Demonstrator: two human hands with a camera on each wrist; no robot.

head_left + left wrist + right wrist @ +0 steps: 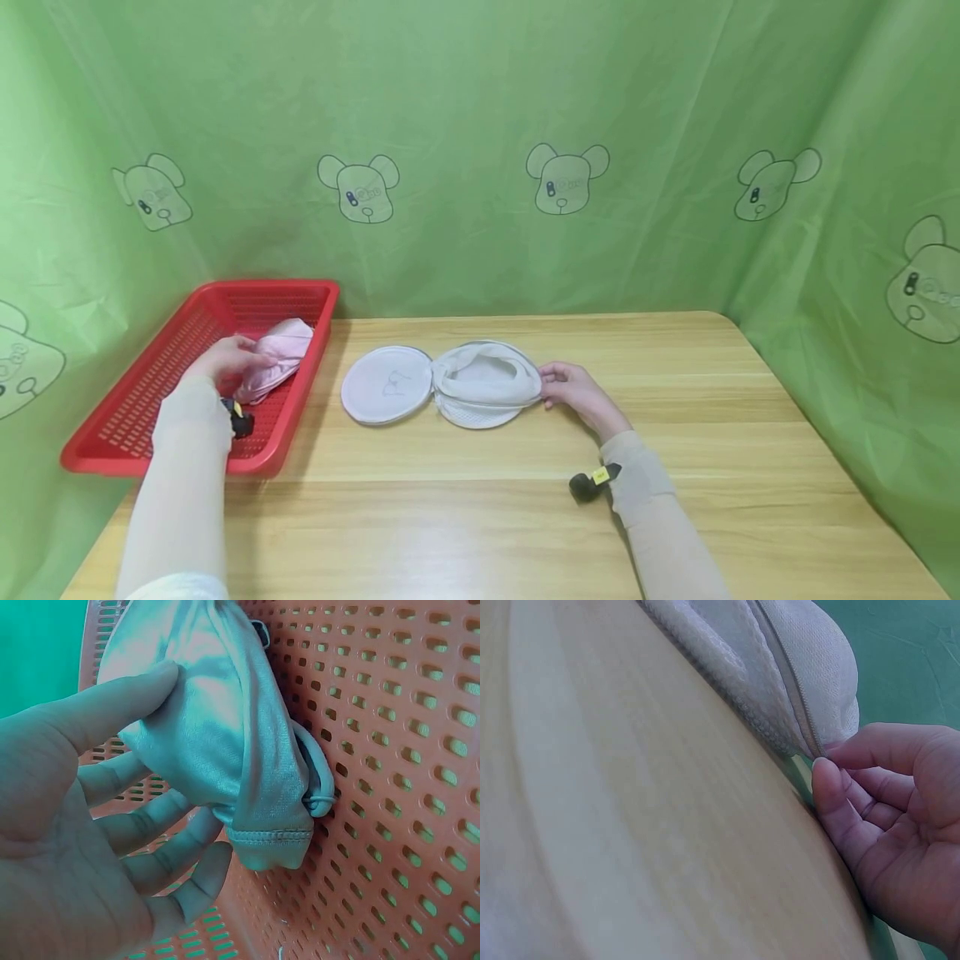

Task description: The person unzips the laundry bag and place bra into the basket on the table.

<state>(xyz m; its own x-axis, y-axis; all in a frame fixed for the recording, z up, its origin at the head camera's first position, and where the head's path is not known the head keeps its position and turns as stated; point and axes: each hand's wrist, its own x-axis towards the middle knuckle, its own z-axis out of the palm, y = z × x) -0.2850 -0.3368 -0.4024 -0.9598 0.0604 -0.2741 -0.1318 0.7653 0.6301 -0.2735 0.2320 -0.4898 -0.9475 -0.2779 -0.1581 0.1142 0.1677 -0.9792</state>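
In the head view my left hand (225, 358) is inside a red plastic basket (300, 417), holding a smooth pink fabric item (287, 346). The left wrist view has the thumb on the cloth (202, 712) and the fingers at its underside, some tips hidden. A stitched hem and a small cord loop (322, 776) show on it. A white mesh laundry bag (480, 408) lies on the table, its upper part gaping. At the bag's right end my right hand (581, 396) pinches the edge, by the end of the zipper (799, 697), between thumb and forefinger.
A flat round white lid-like panel (382, 387) with a faint mark adjoins the bag's left side. The basket stands at the left of the wooden table (480, 517). Green curtains (465, 83) printed with bear heads enclose the back and sides.
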